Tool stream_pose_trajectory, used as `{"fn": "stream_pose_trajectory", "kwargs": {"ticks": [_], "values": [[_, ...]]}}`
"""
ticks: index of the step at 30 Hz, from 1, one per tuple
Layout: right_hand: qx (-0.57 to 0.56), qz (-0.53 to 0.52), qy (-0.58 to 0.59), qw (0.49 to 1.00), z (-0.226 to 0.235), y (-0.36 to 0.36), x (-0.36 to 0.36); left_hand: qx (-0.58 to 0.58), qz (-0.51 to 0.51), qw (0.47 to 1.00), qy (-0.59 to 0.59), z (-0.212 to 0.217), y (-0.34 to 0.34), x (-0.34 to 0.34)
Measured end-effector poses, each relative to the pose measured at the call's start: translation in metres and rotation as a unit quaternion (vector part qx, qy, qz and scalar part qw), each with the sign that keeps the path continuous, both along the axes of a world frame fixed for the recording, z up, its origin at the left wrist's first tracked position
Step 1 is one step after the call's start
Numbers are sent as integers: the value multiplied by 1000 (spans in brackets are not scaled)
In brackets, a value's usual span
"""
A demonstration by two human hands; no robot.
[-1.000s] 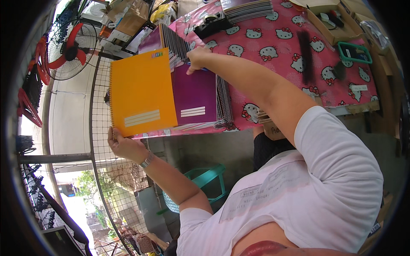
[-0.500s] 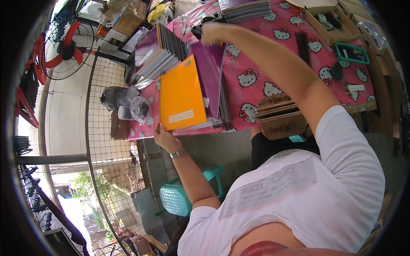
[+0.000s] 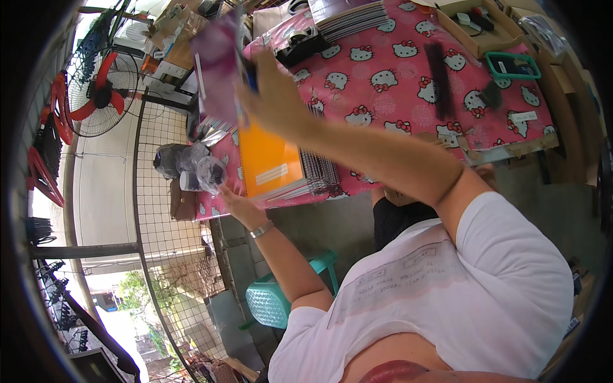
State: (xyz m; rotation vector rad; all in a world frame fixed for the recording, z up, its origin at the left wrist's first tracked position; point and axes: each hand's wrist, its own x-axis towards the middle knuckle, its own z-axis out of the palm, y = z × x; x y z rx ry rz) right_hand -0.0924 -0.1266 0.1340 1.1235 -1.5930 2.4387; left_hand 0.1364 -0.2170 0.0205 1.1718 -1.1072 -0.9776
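Note:
My right hand [image 3: 271, 96], smeared by motion, grips a purple spiral notebook [image 3: 217, 54] held up and tilted over the far left of the table. Beneath it lies a stack of purple notebooks, mostly hidden by the raised one. An orange spiral notebook [image 3: 271, 159] with white label lines lies on other notebooks near the table's front edge; my right forearm covers its upper part. My left hand [image 3: 237, 203] is beside its lower left corner, fingers stretched out and apart. Black spiral bindings [image 3: 322, 169] stick out along the right side of that pile.
A black tape dispenser [image 3: 300, 46] and another notebook stack [image 3: 348, 19] are at the back. Black binding coils [image 3: 439, 80], a teal tray [image 3: 513, 66] and a cardboard box [image 3: 479, 35] lie right. Plastic-wrapped items [image 3: 204, 167] sit left. A teal stool [image 3: 271, 300] stands below.
My right hand has lifted the purple notebook off the orange one's side and swung it to the left. My left hand has moved slightly left, off the orange notebook's corner.

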Motion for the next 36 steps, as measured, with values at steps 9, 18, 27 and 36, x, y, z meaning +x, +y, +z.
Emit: {"fn": "stream_pose_trajectory", "kwargs": {"ticks": [9, 18, 27, 36], "values": [[262, 192, 53, 944, -101, 170, -47, 136, -314, 939, 35, 4, -56, 17], [585, -121, 216, 772, -237, 338, -214, 126, -250, 908, -312, 28, -81, 44], [366, -248, 323, 837, -185, 398, -285, 159, -349, 846, -370, -4, -96, 14], [569, -321, 55, 755, -212, 621, -545, 238, -265, 777, -520, 28, -95, -4]]}}
